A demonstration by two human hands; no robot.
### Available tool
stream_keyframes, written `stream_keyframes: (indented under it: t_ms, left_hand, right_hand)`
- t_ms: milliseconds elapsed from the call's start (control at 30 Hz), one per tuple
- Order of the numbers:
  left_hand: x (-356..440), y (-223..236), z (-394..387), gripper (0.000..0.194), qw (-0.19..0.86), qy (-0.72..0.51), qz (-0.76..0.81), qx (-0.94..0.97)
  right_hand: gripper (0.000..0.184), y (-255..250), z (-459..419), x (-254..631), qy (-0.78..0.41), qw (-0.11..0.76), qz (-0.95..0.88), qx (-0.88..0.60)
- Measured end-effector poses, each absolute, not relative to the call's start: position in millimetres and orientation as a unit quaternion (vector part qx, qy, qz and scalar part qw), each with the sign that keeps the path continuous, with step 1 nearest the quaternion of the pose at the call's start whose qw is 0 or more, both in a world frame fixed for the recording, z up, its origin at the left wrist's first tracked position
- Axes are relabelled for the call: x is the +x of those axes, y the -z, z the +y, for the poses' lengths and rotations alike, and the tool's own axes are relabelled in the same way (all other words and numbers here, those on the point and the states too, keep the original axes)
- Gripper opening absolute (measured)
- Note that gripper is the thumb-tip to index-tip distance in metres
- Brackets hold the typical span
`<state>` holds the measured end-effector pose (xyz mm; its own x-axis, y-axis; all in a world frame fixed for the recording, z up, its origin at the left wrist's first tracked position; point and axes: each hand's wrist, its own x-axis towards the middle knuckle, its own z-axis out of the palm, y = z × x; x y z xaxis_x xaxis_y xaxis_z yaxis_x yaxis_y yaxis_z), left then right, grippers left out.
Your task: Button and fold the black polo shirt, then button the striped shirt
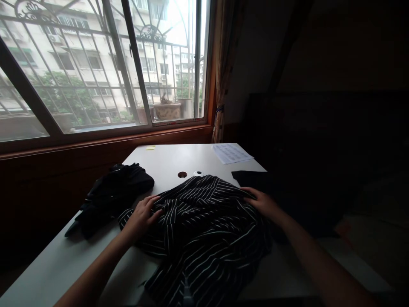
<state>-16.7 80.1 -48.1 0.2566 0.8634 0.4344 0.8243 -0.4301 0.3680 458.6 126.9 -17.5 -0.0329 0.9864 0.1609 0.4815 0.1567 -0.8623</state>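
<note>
A rumpled black shirt with thin white stripes (207,226) lies bunched on the white table in front of me. My left hand (143,216) grips its left edge, thumb and fingers on the cloth beside a folded band. On the opposite side, my right hand (261,203) pinches the upper right edge, fingertips over the fabric. Between the two hands the upper edge of the cloth is slightly raised. Some of the fingers are hidden by the folds.
A heap of dark clothes (119,187) sits at the left. Another dark cloth (251,177) lies at the right in shadow. Printed sheets (231,153), a yellow note (150,148) and a round cable hole (182,175) are farther back. A barred window (150,85) stands behind.
</note>
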Motion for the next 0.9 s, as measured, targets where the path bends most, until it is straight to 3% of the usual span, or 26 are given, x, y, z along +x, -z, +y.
stream_keyframes:
  t_ms: [233, 400, 467, 567, 633, 733, 800, 900]
  left_hand:
    - [-32, 71, 87, 0.046, 0.038, -0.268, 0.531, 0.803]
    - [-33, 66, 91, 0.049, 0.069, -0.247, 0.559, 0.788]
    - [-33, 66, 92, 0.047, 0.089, -0.233, 0.575, 0.779]
    - [-33, 64, 95, 0.038, 0.120, -0.230, 0.576, 0.775]
    - [-31, 61, 97, 0.028, 0.131, -0.232, 0.580, 0.770]
    - [-28, 50, 97, 0.020, 0.138, -0.258, 0.603, 0.742]
    - [-27, 40, 96, 0.021, 0.169, -0.296, 0.620, 0.707]
    - [-30, 26, 95, 0.023, 0.234, -0.366, 0.640, 0.633]
  right_hand:
    - [0.029, 4, 145, 490, -0.057, 0.383, -0.666, -0.638]
    - [0.031, 1, 128, 446, 0.132, 0.350, -0.705, -0.602]
    - [0.029, 0, 107, 414, 0.112, 0.340, -0.767, -0.533]
    - [0.030, 2, 69, 365, -0.042, 0.264, -0.889, -0.371]
    - [0.048, 7, 49, 340, -0.135, 0.179, -0.931, -0.289]
    - [0.071, 19, 37, 323, -0.160, 0.106, -0.942, -0.277]
    - [0.059, 24, 39, 324, -0.160, 0.084, -0.938, -0.296]
    - [0.024, 25, 49, 337, -0.187, 0.070, -0.929, -0.311]
